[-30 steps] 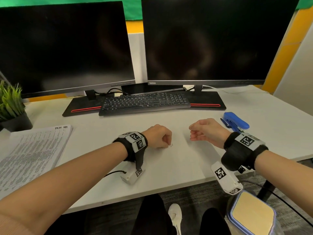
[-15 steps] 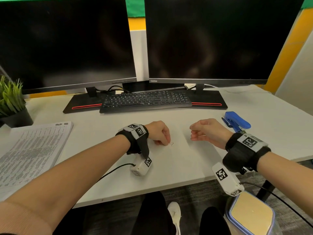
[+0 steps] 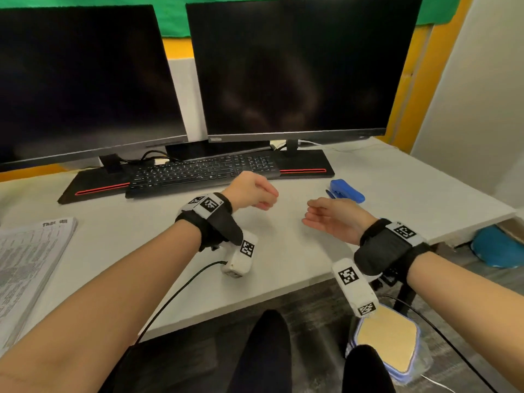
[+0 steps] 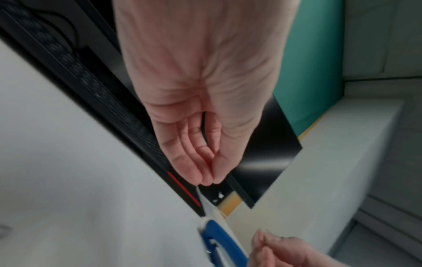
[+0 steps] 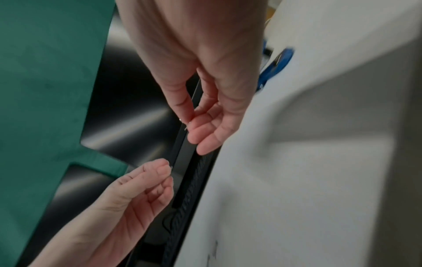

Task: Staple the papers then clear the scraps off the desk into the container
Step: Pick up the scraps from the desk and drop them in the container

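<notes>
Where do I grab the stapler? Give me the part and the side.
Grip the stapler across its blue top, fingers on one long side, thumb on the other, coming from above. It lies flat on the desk, top up, both flanks free. The right hand is nearest but pinches a staple.

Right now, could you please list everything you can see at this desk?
desk: one, white, under everything
monitors: two, black, at the back
keyboard: one, black, below the monitors
stapler: one, blue, right of the keyboard
papers: one stack, printed white, far left
container: one, blue rim, tan top, on the floor, right
metal scrap: one, silver, pinched by the right hand
left hand: raised, fingertips pinched together, contents unseen
right hand: beside the stapler
</notes>
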A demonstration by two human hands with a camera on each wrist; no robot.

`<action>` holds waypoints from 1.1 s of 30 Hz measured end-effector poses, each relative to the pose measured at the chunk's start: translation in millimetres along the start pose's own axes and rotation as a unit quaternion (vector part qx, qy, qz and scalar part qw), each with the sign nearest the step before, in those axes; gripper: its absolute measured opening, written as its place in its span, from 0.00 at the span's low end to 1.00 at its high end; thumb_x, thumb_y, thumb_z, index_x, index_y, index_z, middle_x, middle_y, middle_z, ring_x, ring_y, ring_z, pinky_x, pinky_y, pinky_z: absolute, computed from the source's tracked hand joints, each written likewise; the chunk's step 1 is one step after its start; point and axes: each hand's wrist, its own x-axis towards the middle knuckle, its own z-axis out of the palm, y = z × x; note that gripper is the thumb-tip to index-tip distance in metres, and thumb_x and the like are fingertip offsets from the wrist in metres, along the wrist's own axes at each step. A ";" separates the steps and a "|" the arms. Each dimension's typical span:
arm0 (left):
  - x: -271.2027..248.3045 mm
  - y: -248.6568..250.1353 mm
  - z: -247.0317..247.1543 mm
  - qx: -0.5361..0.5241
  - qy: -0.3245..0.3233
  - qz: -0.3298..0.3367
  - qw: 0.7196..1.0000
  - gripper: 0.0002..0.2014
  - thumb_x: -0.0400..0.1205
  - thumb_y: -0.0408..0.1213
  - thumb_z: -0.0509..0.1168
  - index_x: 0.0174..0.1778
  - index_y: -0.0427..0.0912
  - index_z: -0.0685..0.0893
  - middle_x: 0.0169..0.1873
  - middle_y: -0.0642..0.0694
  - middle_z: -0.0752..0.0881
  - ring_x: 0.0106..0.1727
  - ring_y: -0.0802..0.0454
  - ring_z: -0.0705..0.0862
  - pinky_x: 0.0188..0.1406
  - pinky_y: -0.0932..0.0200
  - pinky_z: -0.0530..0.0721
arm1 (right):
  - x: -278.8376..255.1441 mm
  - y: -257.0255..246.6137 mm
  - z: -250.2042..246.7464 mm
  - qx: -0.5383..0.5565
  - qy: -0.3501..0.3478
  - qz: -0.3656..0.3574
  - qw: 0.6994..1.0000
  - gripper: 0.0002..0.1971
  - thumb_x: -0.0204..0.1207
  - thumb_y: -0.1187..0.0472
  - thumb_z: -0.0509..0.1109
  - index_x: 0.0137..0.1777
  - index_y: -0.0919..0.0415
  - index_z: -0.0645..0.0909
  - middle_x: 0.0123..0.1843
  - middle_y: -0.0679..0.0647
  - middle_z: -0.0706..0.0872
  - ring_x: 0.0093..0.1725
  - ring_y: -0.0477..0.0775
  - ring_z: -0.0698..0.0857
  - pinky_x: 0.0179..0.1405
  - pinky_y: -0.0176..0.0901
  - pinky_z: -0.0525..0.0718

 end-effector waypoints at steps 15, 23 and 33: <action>4.6 74.1 282.5 0.110 -0.229 0.140 0.957 0.07 0.71 0.25 0.70 0.42 0.36 0.91 0.25 0.55 0.82 0.27 0.63 0.79 0.41 0.61 0.86 | -92.5 13.5 -236.0 -0.039 0.114 -0.028 0.992 0.07 0.78 0.67 0.66 0.39 0.65 0.80 0.34 0.57 0.82 0.37 0.54 0.83 0.41 0.41 0.91; 86.8 -43.1 404.5 0.180 -0.297 0.031 0.937 0.07 0.72 0.23 0.70 0.43 0.31 0.90 0.23 0.55 0.79 0.25 0.63 0.77 0.20 0.83 0.74 | -0.5 134.8 -350.5 -0.107 0.199 0.070 0.972 0.09 0.78 0.74 0.63 0.37 0.68 0.78 0.31 0.62 0.80 0.21 0.47 0.83 0.29 0.39 0.89; 158.8 -175.2 512.4 0.249 -0.318 -0.037 0.914 0.09 0.75 0.23 0.65 0.44 0.33 0.90 0.49 0.38 0.91 0.53 0.42 0.87 0.50 0.59 0.82 | 113.9 276.4 -424.8 -0.239 0.188 0.173 0.937 0.11 0.74 0.70 0.66 0.30 0.60 0.77 0.22 0.54 0.82 0.17 0.44 0.79 0.30 0.40 0.85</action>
